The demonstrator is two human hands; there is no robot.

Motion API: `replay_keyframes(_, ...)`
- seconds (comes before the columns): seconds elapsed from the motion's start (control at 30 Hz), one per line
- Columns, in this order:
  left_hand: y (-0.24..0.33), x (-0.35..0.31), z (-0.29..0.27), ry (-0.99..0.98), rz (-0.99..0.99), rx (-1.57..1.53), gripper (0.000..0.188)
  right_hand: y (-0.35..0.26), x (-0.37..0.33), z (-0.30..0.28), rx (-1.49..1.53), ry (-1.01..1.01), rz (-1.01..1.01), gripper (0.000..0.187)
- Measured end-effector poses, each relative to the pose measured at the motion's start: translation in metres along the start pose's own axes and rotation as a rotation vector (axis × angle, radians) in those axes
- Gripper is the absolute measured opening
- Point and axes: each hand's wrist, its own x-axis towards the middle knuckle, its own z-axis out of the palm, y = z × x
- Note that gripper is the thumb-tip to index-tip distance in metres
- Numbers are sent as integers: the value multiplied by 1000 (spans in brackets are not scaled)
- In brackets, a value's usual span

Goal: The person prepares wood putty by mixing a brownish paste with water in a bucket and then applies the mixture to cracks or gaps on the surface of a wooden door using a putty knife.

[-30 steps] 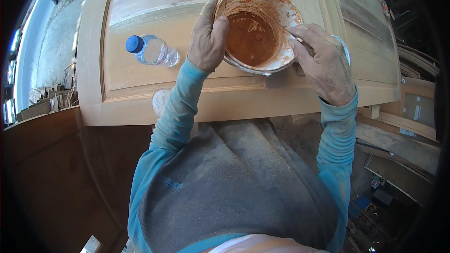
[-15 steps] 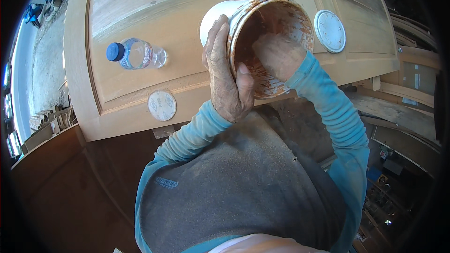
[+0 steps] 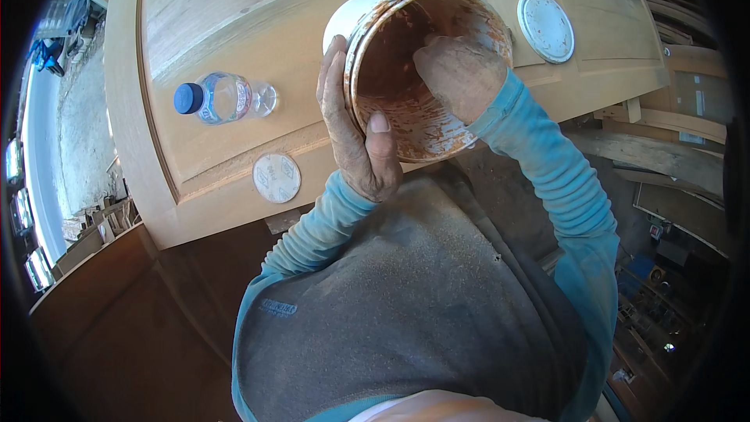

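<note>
A white plastic bucket [image 3: 430, 129] is tilted so its mouth faces me, above the near edge of a wooden panel door. Its inside is smeared with reddish-brown residue. My left hand [image 3: 355, 137] grips the bucket by its left side, the thumb over the rim and the fingers along the outer wall. Inside the bucket is my right hand [image 3: 461, 82], close to the inner wall. Its back shows, but the fingertips are hidden, so what they hold, if anything, cannot be made out.
On the wooden door [image 3: 226, 47] a clear bottle with a blue cap [image 3: 223, 99] lies on its side. A round white sanding disc [image 3: 276, 178] is near the front edge. A white bucket lid [image 3: 545, 27] lies at the right. Timber pieces [image 3: 664, 160] are stacked beyond the right side.
The bucket and my left hand have shifted slightly left in view. My right hand has moved a little up and left inside the bucket.
</note>
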Motion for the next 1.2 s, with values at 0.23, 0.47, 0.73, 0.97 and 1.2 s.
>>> replay_keyframes(0.23,-2,-3,0,-29,106,48,71,-13,-15,19,29,-94,-13,15)
replay_keyframes(0.47,-2,-7,4,-65,147,97,68,-18,0,16,21,-430,196,18)
replay_keyframes(0.73,6,-9,7,-101,159,123,66,-13,7,25,278,-255,-26,21)
replay_keyframes(0.97,6,-4,4,-140,163,135,68,6,8,-7,-151,-403,259,17)
replay_keyframes(1.2,8,0,9,-103,94,50,70,-28,21,3,238,-549,221,18)
